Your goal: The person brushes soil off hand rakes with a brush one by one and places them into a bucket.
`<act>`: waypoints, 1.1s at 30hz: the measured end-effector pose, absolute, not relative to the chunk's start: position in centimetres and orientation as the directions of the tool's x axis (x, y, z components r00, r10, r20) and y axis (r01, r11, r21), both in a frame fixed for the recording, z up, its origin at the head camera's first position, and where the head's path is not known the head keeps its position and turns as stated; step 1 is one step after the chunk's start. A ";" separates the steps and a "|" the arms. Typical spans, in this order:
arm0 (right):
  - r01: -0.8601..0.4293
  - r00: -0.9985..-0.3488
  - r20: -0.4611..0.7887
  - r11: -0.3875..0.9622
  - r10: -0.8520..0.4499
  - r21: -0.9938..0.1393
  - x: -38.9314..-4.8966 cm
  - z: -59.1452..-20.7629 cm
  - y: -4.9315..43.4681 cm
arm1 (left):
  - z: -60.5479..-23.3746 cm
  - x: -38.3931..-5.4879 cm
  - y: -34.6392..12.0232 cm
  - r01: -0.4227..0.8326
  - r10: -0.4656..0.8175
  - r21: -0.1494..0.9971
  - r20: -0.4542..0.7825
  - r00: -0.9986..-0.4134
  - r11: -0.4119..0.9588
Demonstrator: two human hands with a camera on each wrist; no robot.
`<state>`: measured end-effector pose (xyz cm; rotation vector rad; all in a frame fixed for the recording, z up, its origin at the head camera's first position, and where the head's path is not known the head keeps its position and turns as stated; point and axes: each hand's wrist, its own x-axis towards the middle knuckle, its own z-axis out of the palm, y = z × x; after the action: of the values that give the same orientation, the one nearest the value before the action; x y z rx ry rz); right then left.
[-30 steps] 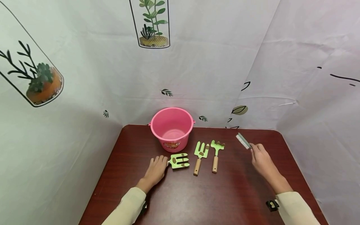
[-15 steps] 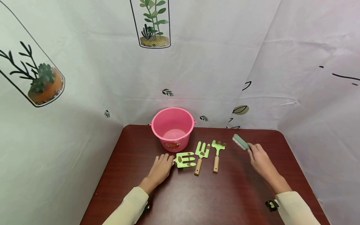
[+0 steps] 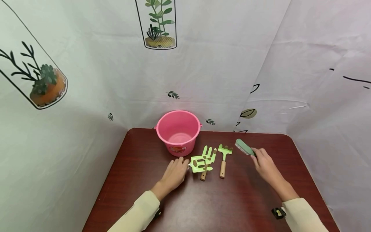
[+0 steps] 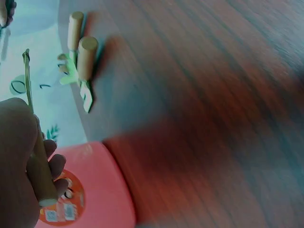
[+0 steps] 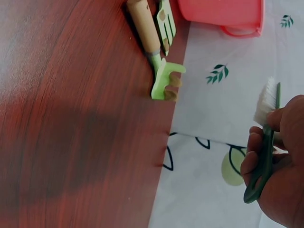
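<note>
My left hand grips the wooden handle of a green hand fork with brown patches. Its tines point right and overlap a second green hand fork on the table in the head view. On the right side, my right hand holds a green scrubbing brush, its white bristles facing down and to the left. The brush's dark green handle runs through the curled fingers in the right wrist view. A small green hand rake with a wooden handle lies between the second fork and the brush.
A pink bucket stands near the table's back edge, just behind the left hand. The reddish-brown table meets white plant-printed cloth at the back and sides.
My left hand has carried the hand fork to the right, from beside the second fork to overlapping it. The brush has shifted left and turned, showing more of its green back.
</note>
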<state>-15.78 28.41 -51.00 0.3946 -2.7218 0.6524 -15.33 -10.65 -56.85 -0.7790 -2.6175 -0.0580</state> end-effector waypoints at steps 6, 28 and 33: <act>-0.347 -0.910 0.358 0.855 -0.208 -0.385 -15.9 -50.8 27.7 | -56.0 -15.5 -9.3 0.535 0.517 -0.070 0.390 -0.762 0.842; -0.419 -0.870 0.424 0.829 -0.251 -0.371 -16.1 -50.4 25.4 | -54.5 -17.3 -6.5 0.546 0.530 -0.088 0.410 -0.742 0.833; -0.435 -0.857 0.449 0.822 -0.252 -0.369 -16.2 -50.4 25.0 | -54.1 -17.5 -5.9 0.551 0.527 -0.068 0.406 -0.746 0.832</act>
<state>-16.18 25.02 -50.43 0.5149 -2.6203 0.6608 -17.52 -5.88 -54.15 -0.8025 -2.5986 -0.0784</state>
